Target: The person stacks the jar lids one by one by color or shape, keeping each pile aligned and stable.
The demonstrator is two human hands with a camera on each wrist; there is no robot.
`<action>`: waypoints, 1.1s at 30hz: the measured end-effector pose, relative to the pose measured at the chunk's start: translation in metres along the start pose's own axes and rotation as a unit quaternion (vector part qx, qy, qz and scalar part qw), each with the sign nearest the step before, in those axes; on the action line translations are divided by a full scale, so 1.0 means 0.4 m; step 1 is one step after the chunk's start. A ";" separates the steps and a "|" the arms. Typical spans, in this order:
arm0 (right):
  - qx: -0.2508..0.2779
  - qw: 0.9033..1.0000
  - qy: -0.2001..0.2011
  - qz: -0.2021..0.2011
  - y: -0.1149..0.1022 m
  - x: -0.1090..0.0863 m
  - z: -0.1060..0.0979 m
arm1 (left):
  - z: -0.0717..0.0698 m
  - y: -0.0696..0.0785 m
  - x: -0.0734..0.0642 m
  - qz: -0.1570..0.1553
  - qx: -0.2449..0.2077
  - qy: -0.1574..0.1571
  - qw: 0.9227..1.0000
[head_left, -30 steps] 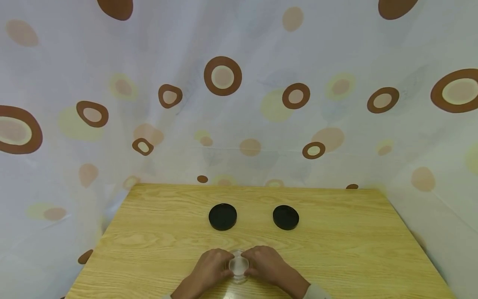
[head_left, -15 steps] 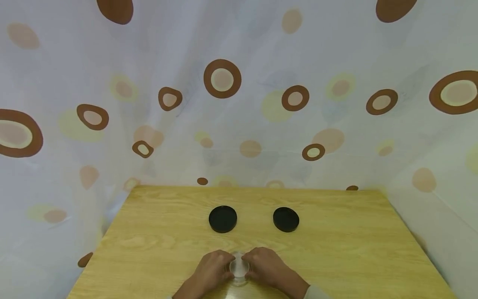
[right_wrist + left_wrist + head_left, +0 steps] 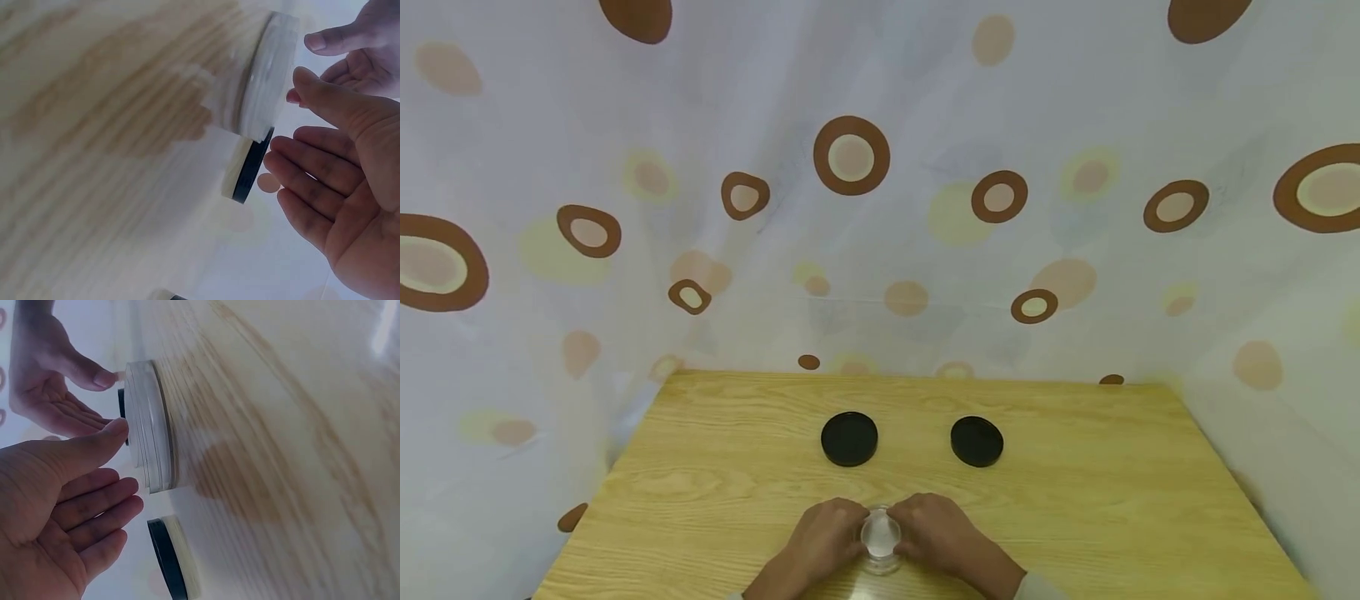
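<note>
Cupping the clear dish (image 3: 880, 536) from its left, the left hand (image 3: 825, 535) has thumb and loosely bent fingers about the rim; how firmly they press, I cannot tell. Beyond it, farther back on the table (image 3: 1097, 467), the left disc (image 3: 849, 438) lies flat, black and well apart from the hands. Next comes the dish itself, level between the 2 hands, its layered edge plain in both wrist views; it appears to rest on the wood. Opposite, the right hand (image 3: 934, 533) mirrors the left, its fingers also loosely bent round the rim, pressure equally unclear. Farther right and back lies the right disc (image 3: 977, 442), also black. Getting both hands onto the dish looks done; no lifting or parting of it shows, and the 2 discs are untouched, so any handling of them is left.
</note>
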State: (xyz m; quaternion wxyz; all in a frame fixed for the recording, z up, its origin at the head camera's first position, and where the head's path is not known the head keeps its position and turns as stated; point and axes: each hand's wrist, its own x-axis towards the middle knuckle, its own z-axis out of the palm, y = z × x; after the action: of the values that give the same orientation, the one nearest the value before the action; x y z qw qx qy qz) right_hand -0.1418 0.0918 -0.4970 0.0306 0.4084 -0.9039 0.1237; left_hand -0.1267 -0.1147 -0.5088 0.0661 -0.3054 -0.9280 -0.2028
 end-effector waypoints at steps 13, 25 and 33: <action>0.001 1.000 0.006 0.018 0.014 -0.011 -0.017 | -0.021 -0.007 0.012 -0.046 -0.045 -0.030 0.997; -0.005 0.998 -0.021 0.053 0.026 0.026 -0.042 | -0.054 -0.029 0.022 -0.063 -0.056 -0.027 0.996; 0.014 0.996 -0.006 0.086 0.045 0.061 -0.064 | -0.048 -0.048 0.046 -0.055 -0.036 0.001 0.998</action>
State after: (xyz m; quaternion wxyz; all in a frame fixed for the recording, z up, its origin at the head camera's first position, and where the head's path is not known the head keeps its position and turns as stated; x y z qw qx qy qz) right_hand -0.1727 0.0917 -0.4720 0.0084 0.3306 -0.9339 0.1358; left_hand -0.1527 -0.1268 -0.4931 0.0448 -0.2561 -0.9354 -0.2395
